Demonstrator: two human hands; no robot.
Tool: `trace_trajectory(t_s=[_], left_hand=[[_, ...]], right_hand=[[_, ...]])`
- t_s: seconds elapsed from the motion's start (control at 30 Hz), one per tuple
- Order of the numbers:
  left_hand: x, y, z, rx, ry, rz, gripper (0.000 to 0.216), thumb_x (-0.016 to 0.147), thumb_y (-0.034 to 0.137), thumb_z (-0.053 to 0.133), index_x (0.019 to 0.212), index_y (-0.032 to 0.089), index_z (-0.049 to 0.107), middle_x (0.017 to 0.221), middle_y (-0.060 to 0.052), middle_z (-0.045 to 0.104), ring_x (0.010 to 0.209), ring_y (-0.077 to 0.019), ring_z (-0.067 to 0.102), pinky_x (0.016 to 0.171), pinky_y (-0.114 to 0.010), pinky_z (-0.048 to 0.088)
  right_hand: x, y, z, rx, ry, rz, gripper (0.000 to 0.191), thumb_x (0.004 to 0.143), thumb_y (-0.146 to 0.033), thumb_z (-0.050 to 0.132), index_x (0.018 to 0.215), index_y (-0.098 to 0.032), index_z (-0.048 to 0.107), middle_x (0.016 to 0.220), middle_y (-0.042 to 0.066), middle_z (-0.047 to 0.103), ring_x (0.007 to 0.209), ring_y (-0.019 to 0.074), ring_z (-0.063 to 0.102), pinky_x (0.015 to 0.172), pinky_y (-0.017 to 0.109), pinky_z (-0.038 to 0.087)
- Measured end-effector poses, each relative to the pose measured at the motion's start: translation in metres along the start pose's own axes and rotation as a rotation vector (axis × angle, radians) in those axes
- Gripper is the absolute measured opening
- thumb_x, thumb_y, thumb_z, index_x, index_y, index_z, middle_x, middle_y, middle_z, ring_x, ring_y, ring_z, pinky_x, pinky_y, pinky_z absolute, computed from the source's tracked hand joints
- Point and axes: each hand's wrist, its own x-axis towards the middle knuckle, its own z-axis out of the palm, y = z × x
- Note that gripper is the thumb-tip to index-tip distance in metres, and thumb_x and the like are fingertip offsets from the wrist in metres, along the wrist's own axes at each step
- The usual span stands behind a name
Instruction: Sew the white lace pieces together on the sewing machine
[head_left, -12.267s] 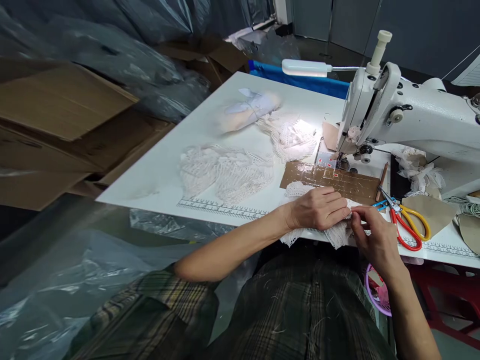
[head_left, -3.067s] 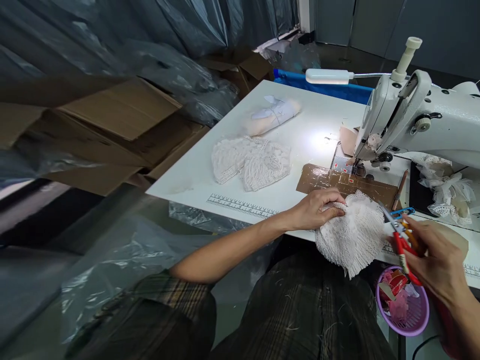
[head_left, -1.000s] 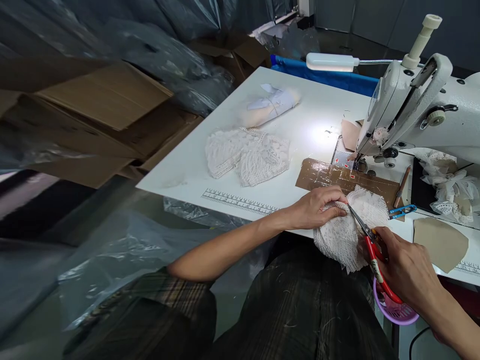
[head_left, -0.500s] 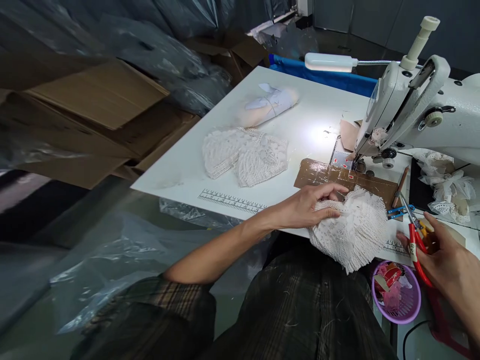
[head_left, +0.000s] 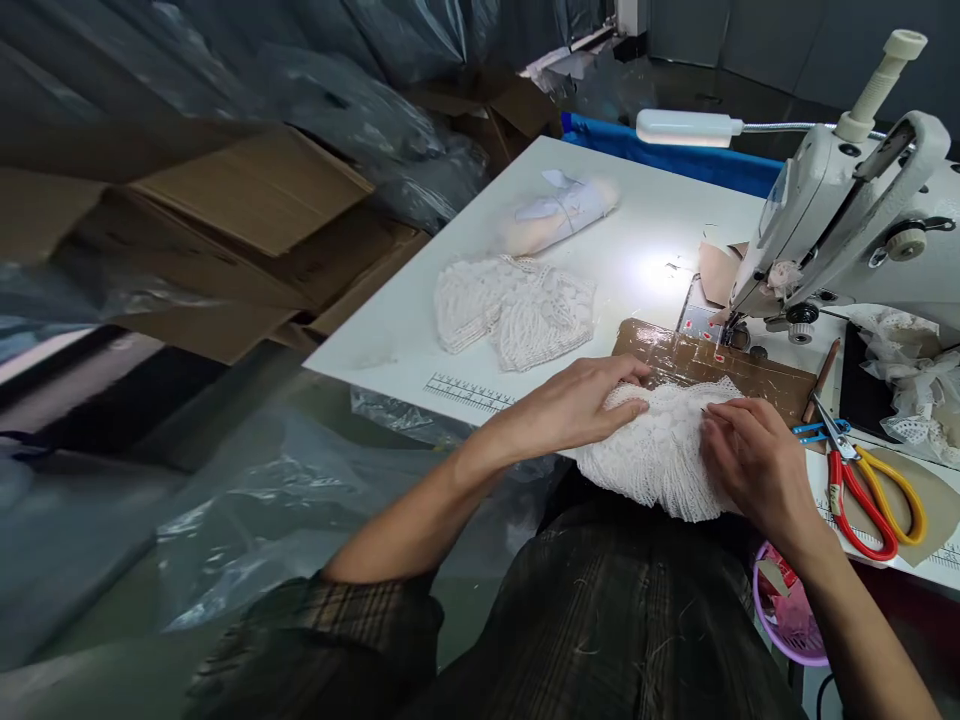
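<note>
A stack of white lace pieces (head_left: 660,455) lies at the near edge of the white table (head_left: 420,330). My left hand (head_left: 577,405) rests on the stack's left side, fingers curled over its top. On the stack's right side sits my right hand (head_left: 746,465), its fingers bent and pinching at the lace. The red and yellow scissors (head_left: 862,485) lie on the table to the right of my right hand, with nothing holding them.
A white sewing machine (head_left: 847,230) with a lamp (head_left: 686,127) stands at the right. A taped cardboard strip (head_left: 712,365) lies before its needle. More lace (head_left: 517,310) and a wrapped bundle (head_left: 559,215) lie farther back. Cardboard boxes (head_left: 225,230) stand left; a purple basket (head_left: 787,610) hangs below.
My right hand has put the scissors down on the table at the right and come back onto the lace stack. My left hand has stayed on the stack.
</note>
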Motion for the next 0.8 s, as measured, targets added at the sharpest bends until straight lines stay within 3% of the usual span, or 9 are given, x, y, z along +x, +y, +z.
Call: trace_trajectory(t_s=[0.1,0.2,0.33,0.4,0.5,0.63,0.8], left_hand=[[-0.002,0.001,0.009,0.046,0.048,-0.018,0.046,0.091,0.054,0.056,0.121,0.018,0.058,0.122,-0.009,0.067,0.111,-0.0256,0.063,0.091,-0.037,0.050],[-0.002,0.000,0.017,0.118,0.096,-0.025,0.040,0.092,0.051,0.056,0.115,0.018,0.059,0.115,-0.007,0.067,0.107,-0.0250,0.064,0.088,-0.036,0.051],[-0.001,-0.002,0.019,0.165,0.103,-0.037,0.028,0.094,0.044,0.057,0.106,0.018,0.060,0.104,-0.004,0.069,0.095,-0.0221,0.065,0.081,-0.032,0.050],[-0.001,-0.001,0.018,0.186,0.100,-0.009,0.023,0.094,0.040,0.058,0.100,0.018,0.060,0.096,-0.003,0.068,0.088,-0.0202,0.065,0.075,-0.030,0.048],[0.000,0.002,0.018,0.284,0.172,0.166,0.013,0.097,0.027,0.051,0.096,0.017,0.058,0.090,-0.004,0.065,0.082,-0.0180,0.061,0.070,-0.029,0.045],[0.002,0.008,0.021,0.471,0.372,0.465,0.027,0.098,0.012,0.037,0.084,0.020,0.059,0.079,-0.001,0.061,0.074,-0.0152,0.055,0.078,-0.033,0.044],[0.005,-0.001,0.031,0.458,0.505,0.617,0.027,0.098,0.013,0.040,0.088,0.026,0.062,0.081,0.001,0.066,0.076,-0.0132,0.059,0.085,-0.036,0.047]], right_hand=[[0.009,0.001,0.017,-0.099,-0.072,0.087,0.021,0.094,-0.030,0.049,0.090,-0.019,0.066,0.087,0.006,0.064,0.076,0.0173,0.059,0.064,0.029,0.046],[0.010,0.002,0.021,-0.140,-0.077,0.131,0.021,0.094,-0.029,0.047,0.086,-0.018,0.063,0.085,0.006,0.062,0.072,0.0164,0.056,0.059,0.028,0.040],[0.005,-0.007,0.008,0.079,0.040,0.095,0.012,0.093,-0.025,0.051,0.085,-0.019,0.058,0.078,0.002,0.058,0.068,0.0125,0.052,0.061,0.026,0.042],[0.003,-0.016,-0.005,0.268,0.035,0.049,0.005,0.092,-0.020,0.056,0.087,-0.020,0.057,0.078,0.001,0.057,0.068,0.0113,0.051,0.061,0.025,0.043],[0.008,-0.027,-0.021,0.435,-0.021,-0.026,0.012,0.089,-0.019,0.060,0.100,-0.021,0.058,0.093,0.006,0.061,0.081,0.0146,0.057,0.067,0.028,0.049],[0.030,-0.029,-0.016,0.308,0.130,-0.082,0.020,0.092,-0.017,0.052,0.110,-0.021,0.060,0.102,0.009,0.065,0.095,0.0179,0.061,0.081,0.035,0.053],[0.039,-0.021,0.012,0.387,0.053,0.029,0.017,0.094,-0.020,0.048,0.102,-0.020,0.063,0.091,0.005,0.066,0.077,0.0126,0.062,0.065,0.025,0.051]])
